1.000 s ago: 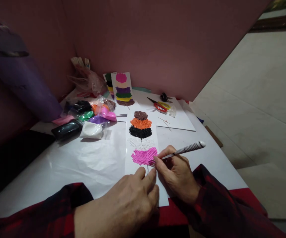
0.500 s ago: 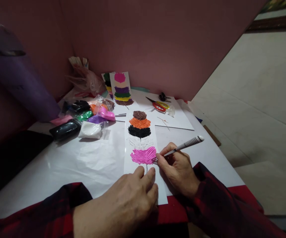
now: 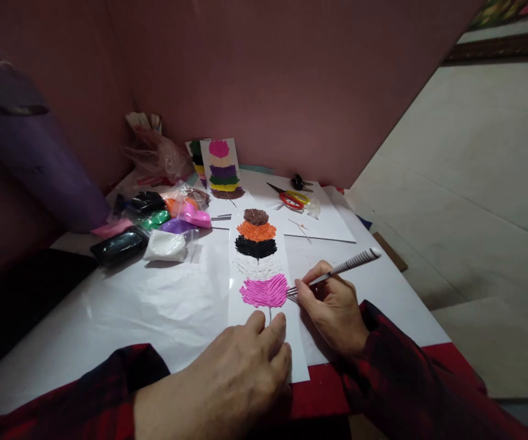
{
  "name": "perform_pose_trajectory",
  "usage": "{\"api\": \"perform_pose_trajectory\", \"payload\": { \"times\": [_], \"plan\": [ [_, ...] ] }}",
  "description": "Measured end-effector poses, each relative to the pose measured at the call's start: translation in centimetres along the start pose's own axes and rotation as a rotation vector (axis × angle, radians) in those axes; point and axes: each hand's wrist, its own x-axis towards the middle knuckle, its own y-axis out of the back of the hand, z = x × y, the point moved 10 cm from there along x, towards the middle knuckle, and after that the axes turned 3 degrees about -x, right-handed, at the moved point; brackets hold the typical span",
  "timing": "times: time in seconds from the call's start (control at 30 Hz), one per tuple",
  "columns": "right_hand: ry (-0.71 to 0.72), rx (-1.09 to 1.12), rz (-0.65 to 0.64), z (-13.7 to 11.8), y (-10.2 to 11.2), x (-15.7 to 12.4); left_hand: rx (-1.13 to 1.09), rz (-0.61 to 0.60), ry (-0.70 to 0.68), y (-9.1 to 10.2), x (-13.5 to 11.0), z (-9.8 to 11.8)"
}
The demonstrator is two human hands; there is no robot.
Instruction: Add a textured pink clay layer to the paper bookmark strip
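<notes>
My right hand [image 3: 335,305] grips a fork [image 3: 355,261] with a black-and-white patterned handle. Its tines meet the right edge of a pink clay band [image 3: 264,291]. That band is the lowest on a white card [image 3: 241,315], below white, black, orange and brown [image 3: 255,216] textured clay bands in a feather shape. A thin dark stem line runs down from the pink. My left hand [image 3: 231,366] lies on the lower part of the card, fingers bent and a little apart, with nothing held in them.
Bagged clay packs [image 3: 167,244] in several colours lie to the left. Two finished-looking cards [image 3: 220,162] lean at the back. Scissors [image 3: 291,198], keys [image 3: 299,182] and thin sticks [image 3: 301,228] sit at the back right. A purple cylinder [image 3: 39,146] leans at the far left.
The fork has shifted slightly right, so its tines now show at the pink band's right edge. My left hand stays in place. The camera view has tilted a little.
</notes>
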Motion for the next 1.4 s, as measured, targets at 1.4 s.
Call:
{"api": "perform_pose_trajectory", "payload": {
  "times": [1.4],
  "plan": [
    [-0.073, 0.086, -0.033, 0.9, -0.4, -0.1, 0.009, 0.007, -0.014, 0.3, -0.1, 0.1]
  ]
}}
